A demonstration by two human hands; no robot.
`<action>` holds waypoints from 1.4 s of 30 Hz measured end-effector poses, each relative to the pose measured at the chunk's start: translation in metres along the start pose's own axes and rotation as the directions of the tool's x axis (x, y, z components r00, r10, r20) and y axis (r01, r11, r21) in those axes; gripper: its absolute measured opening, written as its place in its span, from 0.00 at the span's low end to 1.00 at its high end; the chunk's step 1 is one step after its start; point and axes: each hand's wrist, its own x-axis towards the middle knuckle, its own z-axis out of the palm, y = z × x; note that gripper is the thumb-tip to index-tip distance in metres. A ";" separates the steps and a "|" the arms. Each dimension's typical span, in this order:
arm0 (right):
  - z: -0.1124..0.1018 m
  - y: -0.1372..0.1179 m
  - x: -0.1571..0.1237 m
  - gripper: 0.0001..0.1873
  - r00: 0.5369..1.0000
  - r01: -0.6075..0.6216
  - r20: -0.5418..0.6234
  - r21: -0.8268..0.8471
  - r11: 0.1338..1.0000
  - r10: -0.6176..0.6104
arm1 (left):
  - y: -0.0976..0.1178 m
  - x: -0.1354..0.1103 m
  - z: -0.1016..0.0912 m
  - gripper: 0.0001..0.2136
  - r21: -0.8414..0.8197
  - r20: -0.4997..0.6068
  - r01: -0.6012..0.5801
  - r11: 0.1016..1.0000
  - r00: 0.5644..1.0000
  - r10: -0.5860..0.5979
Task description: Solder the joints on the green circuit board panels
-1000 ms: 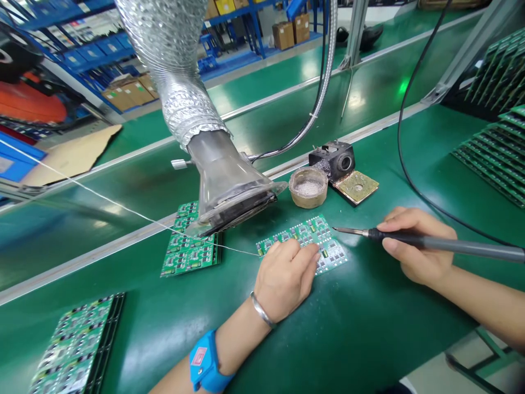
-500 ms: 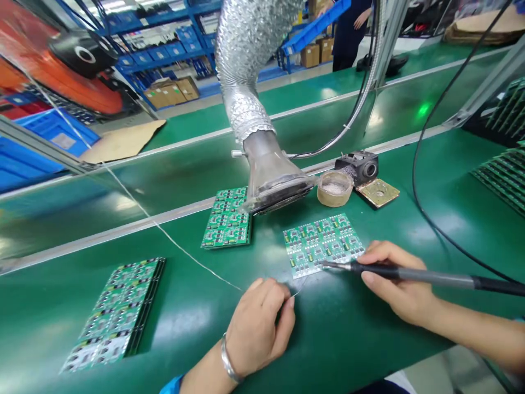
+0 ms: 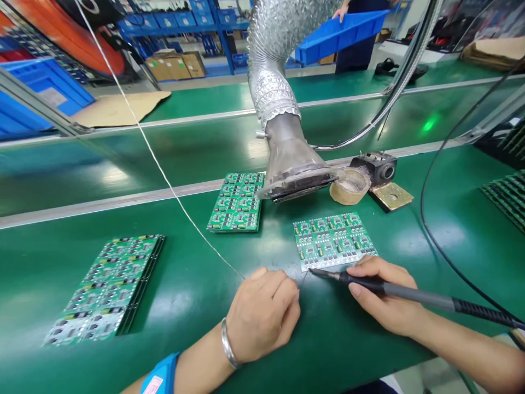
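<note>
We see the board (image 3: 334, 241) lying flat on the counter (image 3: 90, 372), in front of the right hand (image 3: 388, 298); the fingers cover a little of its near edge at the right. Its small parts are too fine for us to read.

The right hand is clamped on the iron (image 3: 426, 297), whose tip points at the board's near left corner; whether it touches, we cannot tell. The left hand (image 3: 264, 314) is just beside that corner, its fingers curled together on the wire (image 3: 164, 176). Its fingertips are hidden from us, and so is the wire inside the grip; a thin, faint strand shows by the iron's tip. The wire's upper end is cut off by the top edge.

Beyond the board, the nozzle (image 3: 297, 156) hangs from a silver duct (image 3: 274, 65), also cut off above. It hides part of the middle stack (image 3: 235, 202) and overlaps the cup (image 3: 348, 191), behind which we make out the stand (image 3: 375, 167), partly covered. The left stack (image 3: 106, 290) lies well apart from the board. At the right edge we see only part of the racked boards (image 3: 508, 194). Farther back, a co-worker's hand (image 3: 340, 12) is at a blue bin (image 3: 344, 35); the duct and frame cut off much of that person.
</note>
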 end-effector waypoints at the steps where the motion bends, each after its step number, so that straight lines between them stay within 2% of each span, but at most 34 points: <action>1: 0.000 -0.001 0.000 0.09 1.000 -0.002 0.002 -0.008 1.000 0.002 | 0.000 -0.001 0.000 0.06 0.006 0.005 0.002 1.000 1.000 -0.002; 14: 0.003 -0.004 0.002 0.09 1.000 -0.004 -0.005 0.018 1.000 0.004 | -0.004 0.003 0.005 0.07 0.054 0.036 0.004 0.999 0.999 -0.006; 20: -0.002 -0.002 -0.001 0.08 0.999 -0.013 -0.050 0.037 0.999 0.014 | -0.002 0.004 0.007 0.06 0.027 0.033 -0.004 1.000 0.999 0.003; 34: -0.001 -0.001 -0.001 0.06 0.998 -0.059 -0.012 0.034 0.998 0.060 | -0.003 0.008 0.012 0.06 0.042 0.073 -0.016 0.999 0.997 0.013; 42: -0.004 0.002 -0.005 0.07 0.997 -0.047 -0.054 0.062 0.997 0.050 | 0.000 0.012 0.013 0.04 0.035 0.035 -0.025 0.999 0.999 0.024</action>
